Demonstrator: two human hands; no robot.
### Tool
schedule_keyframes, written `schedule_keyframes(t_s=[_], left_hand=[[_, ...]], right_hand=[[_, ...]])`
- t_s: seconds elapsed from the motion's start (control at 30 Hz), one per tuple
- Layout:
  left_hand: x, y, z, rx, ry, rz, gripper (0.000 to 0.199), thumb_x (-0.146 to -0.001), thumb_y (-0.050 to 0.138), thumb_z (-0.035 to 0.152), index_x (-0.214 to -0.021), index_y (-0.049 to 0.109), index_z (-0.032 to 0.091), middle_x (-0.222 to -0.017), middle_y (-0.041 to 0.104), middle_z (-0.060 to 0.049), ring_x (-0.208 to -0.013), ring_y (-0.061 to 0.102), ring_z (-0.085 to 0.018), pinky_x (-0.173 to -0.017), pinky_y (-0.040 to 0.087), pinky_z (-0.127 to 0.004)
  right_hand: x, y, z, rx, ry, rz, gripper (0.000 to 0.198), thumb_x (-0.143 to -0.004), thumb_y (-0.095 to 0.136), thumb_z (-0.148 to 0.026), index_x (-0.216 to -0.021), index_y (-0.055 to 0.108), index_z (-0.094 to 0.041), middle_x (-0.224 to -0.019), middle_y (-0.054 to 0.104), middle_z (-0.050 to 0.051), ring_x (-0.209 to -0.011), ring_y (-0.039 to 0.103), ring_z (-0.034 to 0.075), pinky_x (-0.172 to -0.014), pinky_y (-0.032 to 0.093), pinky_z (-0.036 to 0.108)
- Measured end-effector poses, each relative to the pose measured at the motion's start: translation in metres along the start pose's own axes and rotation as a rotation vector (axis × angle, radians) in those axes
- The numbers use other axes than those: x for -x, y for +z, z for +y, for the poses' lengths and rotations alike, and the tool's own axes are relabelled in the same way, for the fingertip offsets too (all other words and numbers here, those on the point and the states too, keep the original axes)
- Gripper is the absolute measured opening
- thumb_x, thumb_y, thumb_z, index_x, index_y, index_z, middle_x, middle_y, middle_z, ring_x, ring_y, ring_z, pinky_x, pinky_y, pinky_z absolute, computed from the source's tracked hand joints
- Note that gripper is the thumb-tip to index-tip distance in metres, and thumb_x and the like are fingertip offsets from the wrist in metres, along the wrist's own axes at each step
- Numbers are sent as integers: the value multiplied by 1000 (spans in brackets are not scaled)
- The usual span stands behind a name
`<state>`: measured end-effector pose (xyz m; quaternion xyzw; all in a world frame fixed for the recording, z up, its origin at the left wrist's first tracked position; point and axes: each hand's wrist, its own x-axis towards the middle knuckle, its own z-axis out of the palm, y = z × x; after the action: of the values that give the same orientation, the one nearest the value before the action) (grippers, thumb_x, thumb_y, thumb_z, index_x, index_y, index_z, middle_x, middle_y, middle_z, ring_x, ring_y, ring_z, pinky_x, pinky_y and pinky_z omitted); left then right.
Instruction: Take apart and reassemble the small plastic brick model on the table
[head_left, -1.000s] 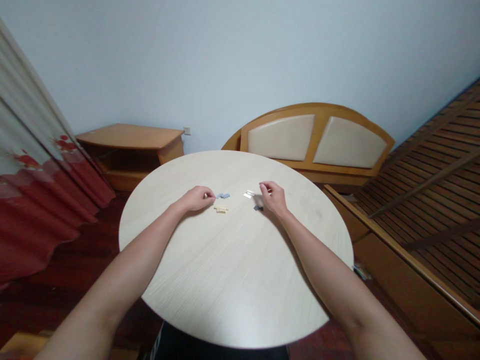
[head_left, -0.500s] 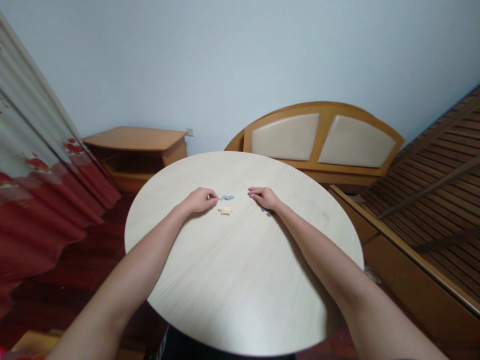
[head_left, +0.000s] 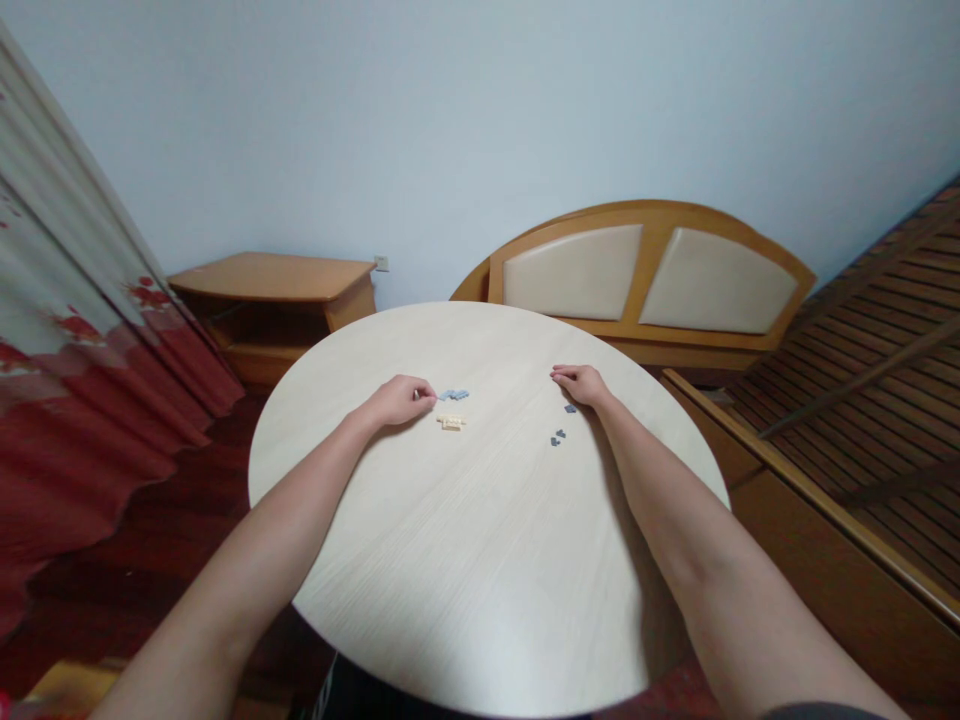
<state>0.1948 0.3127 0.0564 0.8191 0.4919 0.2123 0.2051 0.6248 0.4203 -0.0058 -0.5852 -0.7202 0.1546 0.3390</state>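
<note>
My left hand (head_left: 405, 399) rests on the left of the round table (head_left: 450, 560), thumb and forefinger pinched together. Its fingertips are at the left end of a small group of light-blue building-block pieces (head_left: 456, 395); whether they hold one is too small to make out. Just below lie cream building-block pieces (head_left: 451, 424), which look joined together. On the right, my right hand (head_left: 581, 383) is low over the tabletop with its fingers drawn together; anything between them is hidden. Small dark grey pieces (head_left: 570, 408) lie loose just below it, with others nearer me.
Behind the table stand a low wooden cabinet (head_left: 270, 277) on the left and a wooden headboard (head_left: 660, 212) with cream panels. A slatted wooden bed frame (head_left: 877, 370) leans at the right. A red and white curtain (head_left: 112, 370) hangs at the left.
My right hand has moved right, away from the middle of the table, and more of the dark grey pieces now show. My left hand has stayed in place.
</note>
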Motion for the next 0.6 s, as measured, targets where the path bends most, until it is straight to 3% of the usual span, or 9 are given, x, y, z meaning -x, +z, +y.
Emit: schedule_keyframes(t_s=[0.17, 0.33, 0.47, 0.6], left_hand=[[1, -1, 1, 8, -16, 2, 28, -84, 57, 33, -92, 78, 16, -93, 77, -9, -79, 65, -19, -70, 45, -29], [0, -1, 0, 8, 3, 0, 29, -84, 57, 34, -93, 77, 16, -92, 77, -8, -80, 65, -19, -71, 45, -29], [-1, -1, 0, 27, -11, 0, 30, -83, 58, 36, -94, 78, 17, -93, 77, -8, -81, 66, -20, -73, 46, -29], [0, -2, 2, 21, 6, 11, 32, -83, 57, 36, -95, 79, 16, -93, 77, -9, -80, 65, -20, -74, 47, -30]], right_hand=[[-1, -8, 3, -29, 62, 73, 26, -84, 66, -39, -84, 80, -18, -110, 78, 10, -113, 70, 31, -109, 49, 47], [26, -4, -18, -145, -36, 196, 55, -90, 54, -65, -101, 78, -17, -125, 72, 15, -126, 62, 32, -115, 42, 53], [61, 3, -56, -153, -158, 32, 67, -95, 39, -74, -114, 76, -21, -132, 69, 13, -130, 59, 31, -118, 38, 54], [96, 7, -88, 75, -290, -189, 62, -95, 45, -70, -127, 70, -23, -144, 61, 13, -139, 51, 34, -120, 32, 57]])
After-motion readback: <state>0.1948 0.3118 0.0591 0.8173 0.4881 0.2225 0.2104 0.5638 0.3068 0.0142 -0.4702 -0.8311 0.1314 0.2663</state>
